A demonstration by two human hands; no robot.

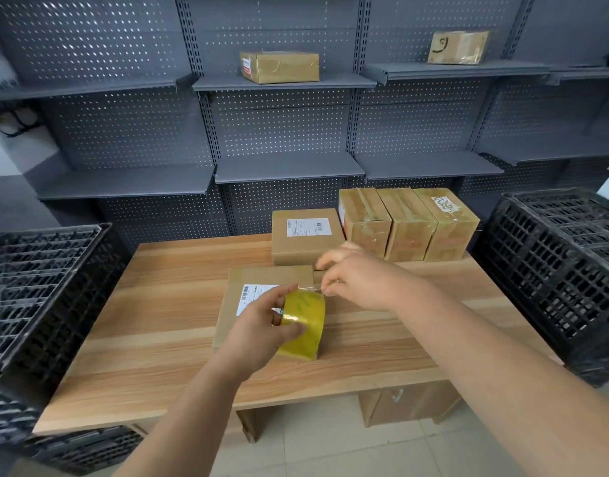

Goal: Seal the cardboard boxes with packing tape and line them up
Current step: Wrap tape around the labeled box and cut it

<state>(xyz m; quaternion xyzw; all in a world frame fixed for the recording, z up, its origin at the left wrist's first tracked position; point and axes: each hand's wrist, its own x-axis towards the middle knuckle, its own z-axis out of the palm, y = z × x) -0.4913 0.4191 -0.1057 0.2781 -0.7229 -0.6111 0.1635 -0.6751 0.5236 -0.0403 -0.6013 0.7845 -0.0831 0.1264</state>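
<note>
While left hand (261, 325) grips tape roll (305, 325) above flat box (234, 304) on table (158, 321), right hand (358, 280) pinches the tape's loose end.

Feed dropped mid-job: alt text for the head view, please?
Left hand holds a yellow tape roll over a labelled box on the wooden table; right hand pinches its loose end. Behind stand another box and three taped boxes in a row.

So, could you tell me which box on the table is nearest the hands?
The flat box at the front, right under the tape roll in the left hand; the other labelled box and the three taped ones stand farther back.
</note>
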